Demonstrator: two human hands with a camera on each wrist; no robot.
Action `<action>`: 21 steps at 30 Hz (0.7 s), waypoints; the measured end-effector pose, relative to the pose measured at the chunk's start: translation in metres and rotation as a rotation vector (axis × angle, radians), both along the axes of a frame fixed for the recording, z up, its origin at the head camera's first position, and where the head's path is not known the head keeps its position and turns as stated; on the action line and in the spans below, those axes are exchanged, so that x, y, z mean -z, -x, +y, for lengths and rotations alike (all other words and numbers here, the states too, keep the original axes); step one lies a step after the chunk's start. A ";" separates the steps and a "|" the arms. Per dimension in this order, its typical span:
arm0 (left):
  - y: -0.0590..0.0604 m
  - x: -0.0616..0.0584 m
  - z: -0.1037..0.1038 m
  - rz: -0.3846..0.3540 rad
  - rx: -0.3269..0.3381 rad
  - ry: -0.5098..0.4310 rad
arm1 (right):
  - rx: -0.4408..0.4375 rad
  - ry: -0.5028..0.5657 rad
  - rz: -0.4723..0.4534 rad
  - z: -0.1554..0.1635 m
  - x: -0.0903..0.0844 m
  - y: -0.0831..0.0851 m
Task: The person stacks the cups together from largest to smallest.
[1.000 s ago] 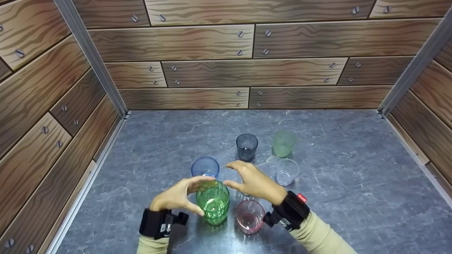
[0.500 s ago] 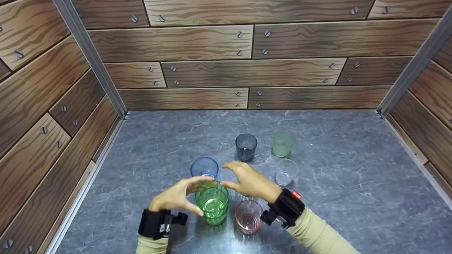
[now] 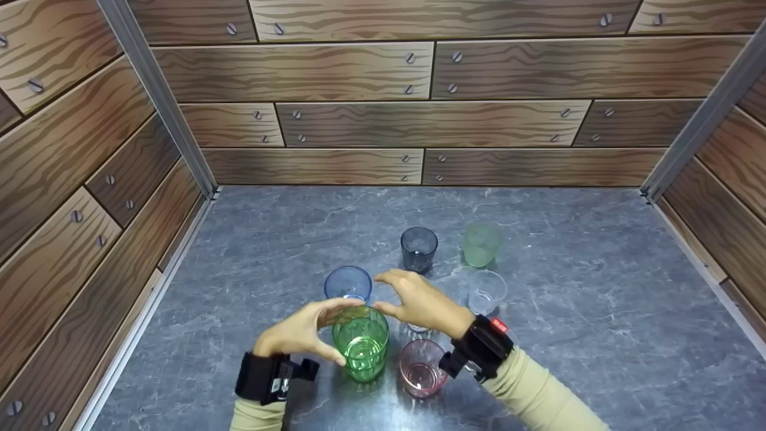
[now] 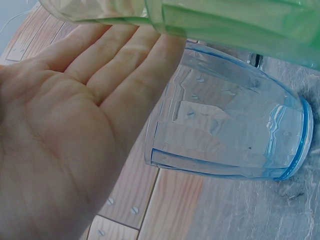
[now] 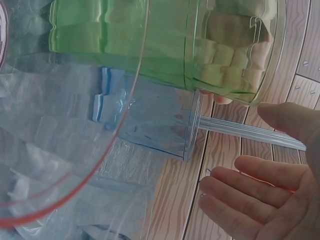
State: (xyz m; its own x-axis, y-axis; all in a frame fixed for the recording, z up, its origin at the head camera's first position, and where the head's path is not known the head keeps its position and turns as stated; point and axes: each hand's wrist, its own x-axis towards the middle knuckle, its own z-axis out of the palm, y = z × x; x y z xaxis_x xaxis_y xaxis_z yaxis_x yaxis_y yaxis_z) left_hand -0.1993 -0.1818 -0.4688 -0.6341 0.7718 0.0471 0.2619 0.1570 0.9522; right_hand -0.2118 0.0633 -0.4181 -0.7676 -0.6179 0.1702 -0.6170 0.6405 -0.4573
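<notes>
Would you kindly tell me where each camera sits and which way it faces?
Head: worn on the head, facing forward and down at the table; left hand, right hand and sleeves show.
Left wrist: on that wrist, facing past the palm to the green glassware and blue cup; the left hand shows.
Right wrist: on that wrist, facing across to the green glassware; the right hand shows, with left fingertips beyond.
Shared: both wrist views include the green glassware, blue cup and plank wall.

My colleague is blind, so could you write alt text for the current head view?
A person's left hand curves around a green cup, perhaps two nested, on a grey marbled surface; the right hand is open near the cup's rim. A blue cup, pink cup, dark cup, clear cup and pale green cup stand nearby.
</notes>
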 end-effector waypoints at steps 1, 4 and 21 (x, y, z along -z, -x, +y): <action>0.000 0.000 0.000 -0.005 -0.003 0.003 | 0.000 -0.002 0.000 0.000 0.000 0.001; 0.000 0.000 0.000 -0.009 -0.009 0.009 | -0.003 -0.008 -0.001 -0.001 0.002 0.003; 0.000 0.000 0.001 -0.004 -0.009 0.003 | 0.000 -0.062 -0.046 -0.007 0.004 0.014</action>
